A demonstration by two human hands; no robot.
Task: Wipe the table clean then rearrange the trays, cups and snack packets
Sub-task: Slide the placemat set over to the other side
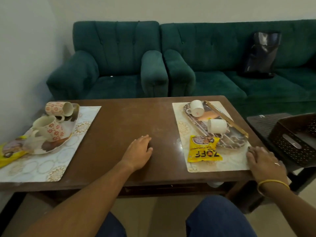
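- two hands lie open and empty on the brown surface: left hand flat mid-table, right hand on the corner of the right placemat.
- right tray carries two tipped white cups; a yellow snack packet overlaps its near end.
- left tray holds two floral cups, the far one on its side; another yellow packet sits at its near end.
- green sofa beyond; dark basket just right.

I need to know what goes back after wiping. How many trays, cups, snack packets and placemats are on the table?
Trays: 2
Cups: 4
Snack packets: 2
Placemats: 2
Total: 10
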